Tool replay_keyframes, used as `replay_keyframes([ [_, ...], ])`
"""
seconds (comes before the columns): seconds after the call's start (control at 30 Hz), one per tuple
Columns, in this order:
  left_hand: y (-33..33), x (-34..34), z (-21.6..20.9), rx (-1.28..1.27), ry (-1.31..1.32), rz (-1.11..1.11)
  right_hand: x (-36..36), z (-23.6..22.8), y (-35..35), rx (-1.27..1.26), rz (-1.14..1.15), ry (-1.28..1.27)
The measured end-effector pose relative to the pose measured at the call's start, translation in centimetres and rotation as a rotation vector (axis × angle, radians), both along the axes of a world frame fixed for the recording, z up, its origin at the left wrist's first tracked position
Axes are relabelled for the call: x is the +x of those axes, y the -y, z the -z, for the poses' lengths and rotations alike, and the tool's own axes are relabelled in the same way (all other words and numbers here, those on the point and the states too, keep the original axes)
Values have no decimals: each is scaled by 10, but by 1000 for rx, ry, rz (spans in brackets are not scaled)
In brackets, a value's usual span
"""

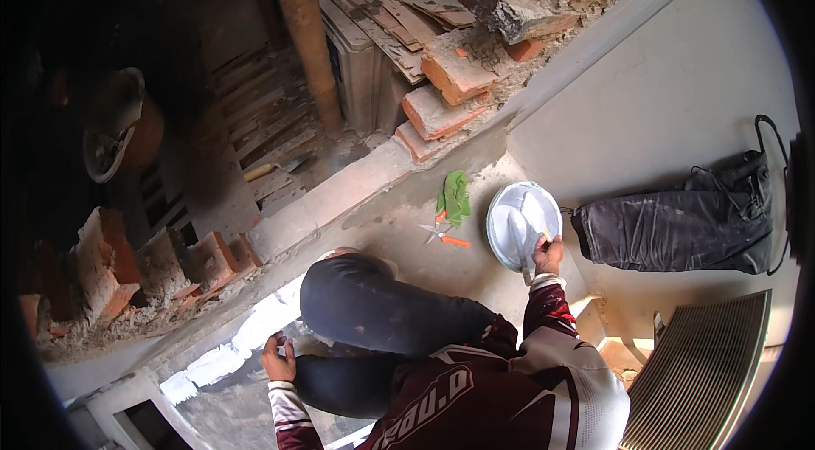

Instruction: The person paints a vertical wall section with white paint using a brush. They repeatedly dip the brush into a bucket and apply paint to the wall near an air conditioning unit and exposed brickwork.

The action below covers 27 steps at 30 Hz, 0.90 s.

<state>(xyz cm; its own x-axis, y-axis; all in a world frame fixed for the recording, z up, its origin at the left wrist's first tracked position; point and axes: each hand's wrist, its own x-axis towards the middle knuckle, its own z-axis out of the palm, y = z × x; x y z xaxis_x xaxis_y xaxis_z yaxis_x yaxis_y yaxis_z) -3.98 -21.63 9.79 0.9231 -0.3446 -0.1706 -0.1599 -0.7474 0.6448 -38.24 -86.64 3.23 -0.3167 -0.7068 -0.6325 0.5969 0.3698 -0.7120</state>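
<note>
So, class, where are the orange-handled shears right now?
In the head view, the orange-handled shears lie slightly right of centre, just below the crumpled green item and to the left of the white bucket.

White bucket [491, 232] at the right grip [548, 255], bright green cloth [456, 198] and orange-handled pruners [440, 232] left of it, maroon-and-white jersey [501, 386], dark trousers [399, 301], orange-red bricks [463, 72], brown-and-cream striped slatted panel [696, 369]
</note>
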Motion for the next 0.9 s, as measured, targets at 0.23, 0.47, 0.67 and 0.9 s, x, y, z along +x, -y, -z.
replay_keyframes([
  [0.23,-2,-12,2,-25,-18,-51,20,-18,-4,-32,-86,32],
  [0.47,-2,-24,8,-69,-3,-102,85,-50,-3,-107,-315,64],
  [0.67,-13,-35,7,-35,113,-125,150,-58,-34,-30,-599,269],
  [0.9,-19,-71,-12,62,287,-298,292,-110,-125,-71,-1185,439],
])
